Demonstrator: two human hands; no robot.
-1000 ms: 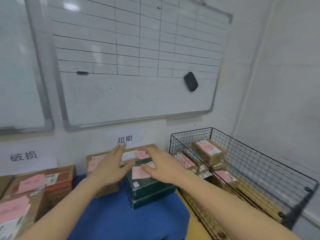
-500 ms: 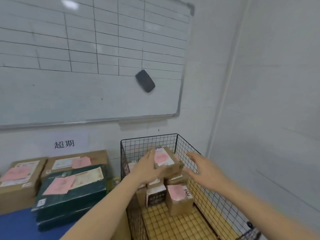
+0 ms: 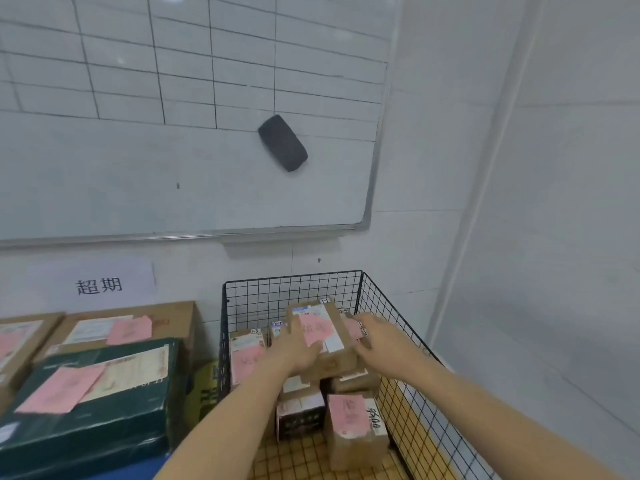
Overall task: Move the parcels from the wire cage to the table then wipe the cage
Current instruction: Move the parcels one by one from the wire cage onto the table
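Two bare forearms in from the near edge, over the yellowish floor of the wire cage [image 3: 277, 295]. Nearest inside: a small brown parcel [image 3: 353, 427] with a pink slip, and a dark printed box [image 3: 299, 415] just beside it.

Higher on the pile, both hands at the top parcel [image 3: 320, 327], inside the cage and resting on other cartons. Left hand [image 3: 298, 355] flat against its left side, thumb laid over the top. Right hand [image 3: 381, 337] spread-fingered, touching the right side. Neither clenched: more a two-palm squeeze than a closed grip.

Probably light and stiff, going by the taped cardboard and square edges; pink slip and label on top likely slick. Best held by the opposite side faces, low, palms in, clear of the slip. Lift straight up above the rim before swinging left.

To the left, on the counter [image 3: 162, 463], a green parcel [image 3: 97, 393] and brown cartons [image 3: 138, 323] already set down. Beyond, a paper sign [image 3: 98, 285], a whiteboard [image 3: 173, 174] and a black eraser [image 3: 283, 143] stuck to it.
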